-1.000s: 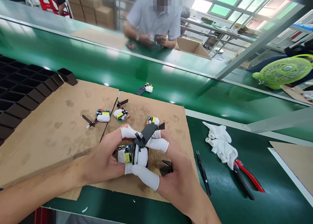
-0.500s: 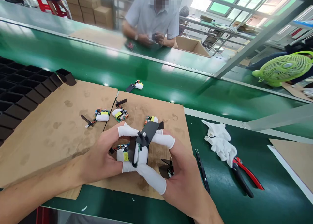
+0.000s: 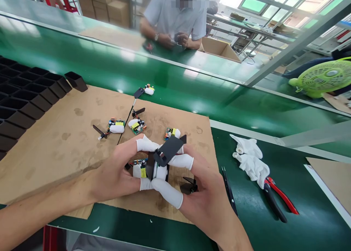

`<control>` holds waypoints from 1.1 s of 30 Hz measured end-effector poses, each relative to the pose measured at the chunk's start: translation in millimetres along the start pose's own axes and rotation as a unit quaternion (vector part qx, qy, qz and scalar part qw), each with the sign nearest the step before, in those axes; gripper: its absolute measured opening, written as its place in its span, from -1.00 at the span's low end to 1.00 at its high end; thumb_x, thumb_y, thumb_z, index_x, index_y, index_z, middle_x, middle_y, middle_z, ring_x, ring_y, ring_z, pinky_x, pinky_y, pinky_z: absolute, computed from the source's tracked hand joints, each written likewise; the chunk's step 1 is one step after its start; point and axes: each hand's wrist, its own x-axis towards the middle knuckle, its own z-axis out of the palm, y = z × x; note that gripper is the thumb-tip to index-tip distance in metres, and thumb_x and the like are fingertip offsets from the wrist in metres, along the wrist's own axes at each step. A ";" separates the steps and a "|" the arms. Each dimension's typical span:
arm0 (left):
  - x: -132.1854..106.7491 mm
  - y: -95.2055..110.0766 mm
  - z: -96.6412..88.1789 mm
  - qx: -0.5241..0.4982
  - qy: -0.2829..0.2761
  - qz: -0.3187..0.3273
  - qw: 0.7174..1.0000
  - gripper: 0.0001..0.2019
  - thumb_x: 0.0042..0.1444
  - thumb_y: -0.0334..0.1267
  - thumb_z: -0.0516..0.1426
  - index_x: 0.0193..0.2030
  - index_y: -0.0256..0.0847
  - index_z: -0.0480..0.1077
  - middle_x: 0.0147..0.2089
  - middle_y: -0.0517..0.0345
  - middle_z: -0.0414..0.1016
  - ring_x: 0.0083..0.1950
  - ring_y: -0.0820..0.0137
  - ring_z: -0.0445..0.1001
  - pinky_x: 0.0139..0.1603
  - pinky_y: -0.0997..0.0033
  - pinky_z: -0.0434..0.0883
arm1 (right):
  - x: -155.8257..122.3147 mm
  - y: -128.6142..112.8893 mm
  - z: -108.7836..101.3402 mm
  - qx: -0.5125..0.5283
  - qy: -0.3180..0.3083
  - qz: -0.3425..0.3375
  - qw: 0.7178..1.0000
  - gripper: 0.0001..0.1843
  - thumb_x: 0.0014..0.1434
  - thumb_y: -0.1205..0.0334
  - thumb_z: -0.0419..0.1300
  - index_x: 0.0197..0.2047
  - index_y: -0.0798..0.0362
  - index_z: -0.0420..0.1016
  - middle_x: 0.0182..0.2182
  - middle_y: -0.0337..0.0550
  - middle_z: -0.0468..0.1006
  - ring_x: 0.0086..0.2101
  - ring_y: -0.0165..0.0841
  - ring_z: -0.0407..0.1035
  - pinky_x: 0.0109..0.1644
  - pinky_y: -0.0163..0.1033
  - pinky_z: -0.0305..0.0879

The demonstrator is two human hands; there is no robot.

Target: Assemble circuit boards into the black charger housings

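Both hands wear white fabric finger cots and meet over the cardboard. My left hand [image 3: 123, 167] is closed, thumb and finger pinching a black plastic case [image 3: 149, 165] from the left. At the case's opening sits a circuit board with a white-wrapped part [image 3: 160, 172], partly hidden by fingers. My right hand [image 3: 197, 185] is closed round this board from the right; its exact contact is covered. A black end piece [image 3: 169, 150] lies tilted over the top, by my right fingers. Just behind my left fingers, another circuit board [image 3: 140, 168] with a yellow part rests on the cardboard.
Several circuit boards [image 3: 116, 126] lie on the cardboard [image 3: 68, 145], another [image 3: 149, 89] on the green belt [image 3: 178, 93]. Black cases [image 3: 27, 93] stand in rows at left. Right are tweezers [image 3: 229, 192], pliers [image 3: 282, 199] and white cloth pieces [image 3: 251, 159]. A person [image 3: 175, 20] sits opposite.
The black end piece has turned flatter over the case and covers more of the white-wrapped part. On the belt, the far circuit board has shifted left. The view has moved slightly.
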 end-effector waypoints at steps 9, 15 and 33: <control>-4.7 -2.5 7.2 -0.062 0.062 -0.058 0.994 -0.36 0.01 -0.17 0.67 0.16 -0.03 0.54 0.06 0.11 0.70 0.01 0.24 0.75 0.13 0.32 0.73 | -12.6 8.6 -0.3 -0.059 0.095 -0.110 0.988 -0.49 0.24 0.35 0.64 0.22 -0.05 0.71 0.15 0.02 0.79 0.11 -0.15 0.75 0.23 -0.17 0.71; -7.2 -8.5 4.2 0.032 0.100 -0.004 0.994 -0.43 0.06 -0.20 0.64 0.14 -0.04 0.54 0.02 0.14 0.69 -0.03 0.27 0.72 0.09 0.35 0.68 | -13.9 11.0 11.1 -0.221 0.113 -0.196 0.949 -0.65 0.37 0.37 0.52 0.19 0.14 0.70 0.12 0.29 0.78 0.02 -0.07 0.78 0.09 -0.11 0.79; -8.5 -9.4 7.3 0.037 0.095 -0.010 0.995 -0.46 0.09 -0.29 0.62 0.13 -0.03 0.52 0.00 0.17 0.70 -0.02 0.27 0.72 0.11 0.37 0.67 | -9.5 7.1 12.5 -0.179 0.064 -0.155 0.970 -0.68 0.46 0.42 0.40 0.23 0.05 0.67 0.13 0.16 0.72 0.09 -0.18 0.74 0.17 -0.18 0.73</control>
